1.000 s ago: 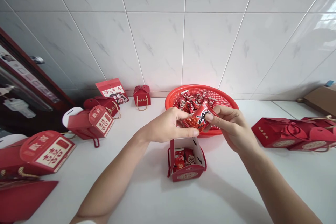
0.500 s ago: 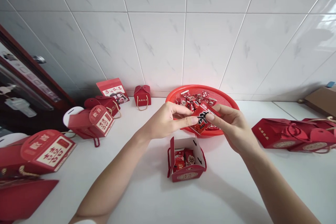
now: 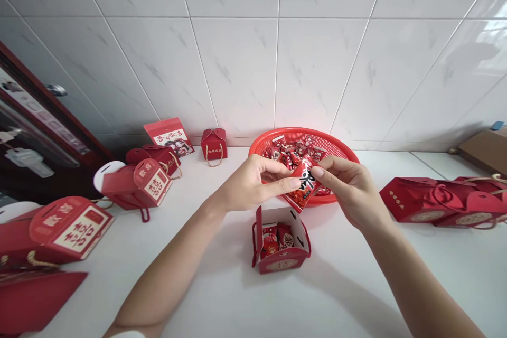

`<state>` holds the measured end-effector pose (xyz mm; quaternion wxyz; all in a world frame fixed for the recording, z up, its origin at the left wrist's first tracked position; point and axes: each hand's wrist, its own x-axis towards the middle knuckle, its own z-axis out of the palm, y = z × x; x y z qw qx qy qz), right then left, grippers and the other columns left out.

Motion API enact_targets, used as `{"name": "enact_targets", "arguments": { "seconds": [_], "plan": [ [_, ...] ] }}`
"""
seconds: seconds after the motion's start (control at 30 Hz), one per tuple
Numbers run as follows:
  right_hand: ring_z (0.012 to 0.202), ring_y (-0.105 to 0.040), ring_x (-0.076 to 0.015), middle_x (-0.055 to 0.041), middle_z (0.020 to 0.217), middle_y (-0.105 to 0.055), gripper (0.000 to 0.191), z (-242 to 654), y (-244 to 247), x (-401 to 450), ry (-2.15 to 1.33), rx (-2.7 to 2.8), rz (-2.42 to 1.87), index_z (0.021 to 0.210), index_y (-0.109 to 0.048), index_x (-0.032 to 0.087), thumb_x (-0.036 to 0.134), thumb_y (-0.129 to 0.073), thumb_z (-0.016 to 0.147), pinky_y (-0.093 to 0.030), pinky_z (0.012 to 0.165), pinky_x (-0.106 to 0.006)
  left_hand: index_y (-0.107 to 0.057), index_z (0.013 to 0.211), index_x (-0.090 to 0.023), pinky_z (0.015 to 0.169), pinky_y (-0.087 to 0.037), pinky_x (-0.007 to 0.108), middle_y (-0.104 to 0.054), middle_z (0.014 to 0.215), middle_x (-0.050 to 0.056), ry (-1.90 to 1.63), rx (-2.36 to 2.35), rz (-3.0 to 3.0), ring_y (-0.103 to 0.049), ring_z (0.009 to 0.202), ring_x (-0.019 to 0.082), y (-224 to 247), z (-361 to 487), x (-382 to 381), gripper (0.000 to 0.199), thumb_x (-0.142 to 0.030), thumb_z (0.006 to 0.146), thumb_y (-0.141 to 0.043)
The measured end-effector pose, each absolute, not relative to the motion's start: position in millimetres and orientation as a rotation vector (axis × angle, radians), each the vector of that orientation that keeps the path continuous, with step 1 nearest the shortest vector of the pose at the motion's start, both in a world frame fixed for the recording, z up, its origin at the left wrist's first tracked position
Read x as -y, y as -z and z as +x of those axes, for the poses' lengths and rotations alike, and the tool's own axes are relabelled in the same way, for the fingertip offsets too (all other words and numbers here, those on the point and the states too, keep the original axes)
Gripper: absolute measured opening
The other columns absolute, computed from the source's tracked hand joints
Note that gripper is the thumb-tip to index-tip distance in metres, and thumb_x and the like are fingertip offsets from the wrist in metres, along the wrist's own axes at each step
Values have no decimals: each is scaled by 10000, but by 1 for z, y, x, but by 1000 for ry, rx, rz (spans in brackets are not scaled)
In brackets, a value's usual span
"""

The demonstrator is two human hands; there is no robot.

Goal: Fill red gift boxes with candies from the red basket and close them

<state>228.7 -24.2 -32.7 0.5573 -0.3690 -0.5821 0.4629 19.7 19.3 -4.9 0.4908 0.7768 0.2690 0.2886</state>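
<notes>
The left hand and right hand pinch a red snack packet between them. Since a second ago it has swung from nearly crosswise to slanting, long axis running far right to near left, between the red plastic basket and the nearer open gift box.

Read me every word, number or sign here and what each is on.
"歡喜": flaps of the front left box and the box behind it.
"囍": labels on those same two boxes.
Too small, blurred or covered: gold characters on the small box, the box before the card and the right-hand box; lettering on the card, the held packet, and packets in the open box and the basket.
</notes>
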Motion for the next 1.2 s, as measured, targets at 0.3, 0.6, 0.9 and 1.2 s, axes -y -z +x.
{"name": "enact_targets", "arguments": {
  "seconds": [0.3, 0.6, 0.9, 1.2],
  "plan": [
    [623, -645, -138, -11, 672, -685, 262, 222, 29, 27, -1025, 1387, -932, 729, -721, 194, 416, -788, 852, -562, 590, -253, -563, 644, -161, 619, -362, 258, -423, 669, -37, -594, -689, 1983, -404, 658, 109, 8, 21, -20, 395, -442, 898, -675],
    [673, -635, -145, -12, 717, -677, 247, 223, 30, 26, -1052, 1420, -912, 763, -728, 200, 422, -777, 860, -562, 634, -268, -609, 649, -153, 661, -420, 282, -518, 691, 1, -606, -705, 2023, -479, 700, 141, 8, 19, -21, 377, -439, 885, -681],
    [701, -597, -171, -22, 736, -643, 303, 222, 29, 26, -1079, 1409, -954, 764, -700, 198, 476, -816, 802, -530, 632, -302, -643, 731, -158, 602, -390, 255, -513, 686, -17, -581, -701, 1936, -454, 654, 119, 9, 19, -23, 404, -508, 932, -626],
    [717, -650, -189, -28, 758, -682, 326, 221, 30, 27, -1084, 1380, -941, 745, -677, 205, 493, -823, 789, -575, 677, -337, -727, 833, -164, 699, -451, 268, -646, 793, 7, -559, -748, 2023, -570, 767, 155, 2, 15, -24, 308, -449, 913, -644]
  ]
}}
